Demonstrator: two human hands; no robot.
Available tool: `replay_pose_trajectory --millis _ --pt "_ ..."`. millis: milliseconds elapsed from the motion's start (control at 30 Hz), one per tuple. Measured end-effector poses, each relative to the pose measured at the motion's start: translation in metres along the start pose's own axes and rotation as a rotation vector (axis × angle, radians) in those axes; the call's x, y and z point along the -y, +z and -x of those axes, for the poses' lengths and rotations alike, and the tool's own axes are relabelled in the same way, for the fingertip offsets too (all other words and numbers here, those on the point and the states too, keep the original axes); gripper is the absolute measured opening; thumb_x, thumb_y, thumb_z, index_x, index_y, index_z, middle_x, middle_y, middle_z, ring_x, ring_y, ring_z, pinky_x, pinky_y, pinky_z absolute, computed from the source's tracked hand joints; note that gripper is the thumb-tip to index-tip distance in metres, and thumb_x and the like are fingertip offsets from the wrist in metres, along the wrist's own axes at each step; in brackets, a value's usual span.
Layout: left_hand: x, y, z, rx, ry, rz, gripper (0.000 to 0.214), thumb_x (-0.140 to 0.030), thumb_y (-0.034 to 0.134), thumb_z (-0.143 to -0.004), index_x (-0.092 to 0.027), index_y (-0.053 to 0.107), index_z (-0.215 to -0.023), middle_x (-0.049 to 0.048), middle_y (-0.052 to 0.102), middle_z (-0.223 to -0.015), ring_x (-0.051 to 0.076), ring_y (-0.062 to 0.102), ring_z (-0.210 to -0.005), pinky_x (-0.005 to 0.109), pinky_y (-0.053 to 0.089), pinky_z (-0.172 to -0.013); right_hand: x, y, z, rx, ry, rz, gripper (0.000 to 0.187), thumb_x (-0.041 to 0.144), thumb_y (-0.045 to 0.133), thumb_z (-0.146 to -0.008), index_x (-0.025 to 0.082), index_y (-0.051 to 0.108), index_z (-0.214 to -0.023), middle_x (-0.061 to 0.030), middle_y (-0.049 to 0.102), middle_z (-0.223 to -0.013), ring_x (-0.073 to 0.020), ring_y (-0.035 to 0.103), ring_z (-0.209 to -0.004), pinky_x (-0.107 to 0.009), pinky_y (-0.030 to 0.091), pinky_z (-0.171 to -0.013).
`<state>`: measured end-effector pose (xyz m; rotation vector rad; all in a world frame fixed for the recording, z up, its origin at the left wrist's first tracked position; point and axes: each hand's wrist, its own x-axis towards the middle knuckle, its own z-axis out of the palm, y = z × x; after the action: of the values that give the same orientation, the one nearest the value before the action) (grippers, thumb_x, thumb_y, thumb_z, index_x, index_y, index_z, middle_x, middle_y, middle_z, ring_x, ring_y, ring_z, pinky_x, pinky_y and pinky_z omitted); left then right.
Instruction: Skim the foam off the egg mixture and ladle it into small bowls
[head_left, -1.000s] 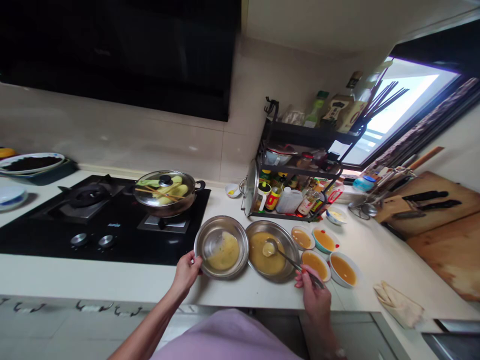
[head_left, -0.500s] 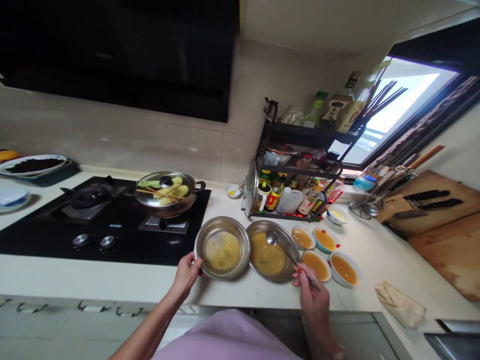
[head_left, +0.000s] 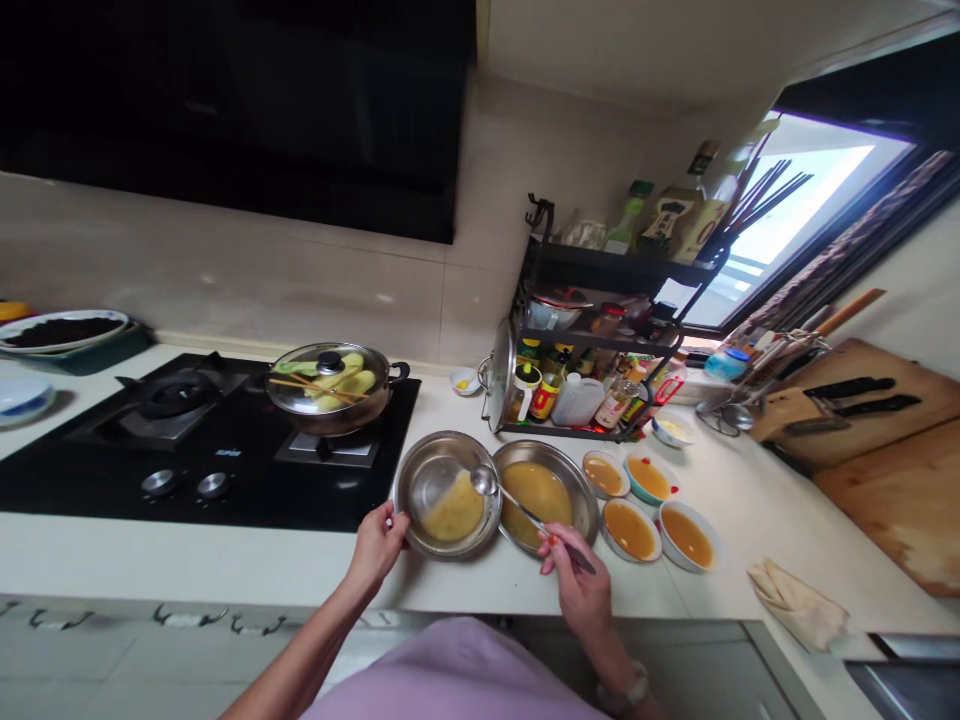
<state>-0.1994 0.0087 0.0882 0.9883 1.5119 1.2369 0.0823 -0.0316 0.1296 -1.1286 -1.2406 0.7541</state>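
Note:
My left hand (head_left: 380,548) pinches the near left rim of a steel bowl (head_left: 420,475), thumb over the edge. The bowl looks tilted, its yellowish liquid pooled toward the near right side. Against its right side stands a second steel bowl (head_left: 583,482) with more of the same liquid. My right hand (head_left: 583,590) is closed around the handle of a small metal ladle (head_left: 484,481). The ladle's head is over the right part of the left bowl; its handle crosses above the second bowl. Whether the head holds liquid I cannot tell.
Several small bowls (head_left: 628,529) of orange-brown liquid stand to the right. A lidded pan (head_left: 326,400) sits on the black hob (head_left: 285,500) at left. Behind is a rack (head_left: 622,265) of bottles. A folded cloth (head_left: 799,603) and knives (head_left: 862,395) are at right.
The ladle has moved left from over the second bowl to the left bowl, along with my right hand. In the left bowl the liquid has shifted toward the near right side.

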Motion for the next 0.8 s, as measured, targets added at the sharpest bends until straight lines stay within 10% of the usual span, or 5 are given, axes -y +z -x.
replay_pose_trajectory --millis 433,800 --pt "-0.005 -0.003 -0.001 0.0 -0.039 0.025 0.022 -0.039 0.059 -0.062 -0.019 0.054 -0.065 -0.0054 0.052 -0.049 0.012 0.05 -0.041 0.025 0.047 -0.043 -0.004 0.013 -0.002 -0.063 0.203 -0.093 0.035 0.05 0.065 -0.08 0.017 0.062 -0.092 0.0037 0.06 -0.047 -0.0174 0.064 -0.052 -0.04 0.057 -0.074" --pt "-0.003 -0.002 -0.006 -0.006 -0.041 0.004 0.02 -0.038 0.059 -0.063 -0.019 0.054 -0.063 -0.005 0.053 -0.049 0.012 0.052 -0.042 0.026 0.049 -0.044 0.005 -0.011 -0.014 -0.282 0.342 -0.232 0.043 0.048 0.077 -0.066 0.015 0.062 -0.09 -0.005 0.069 -0.061 -0.0172 0.062 -0.052 -0.026 0.048 -0.046"
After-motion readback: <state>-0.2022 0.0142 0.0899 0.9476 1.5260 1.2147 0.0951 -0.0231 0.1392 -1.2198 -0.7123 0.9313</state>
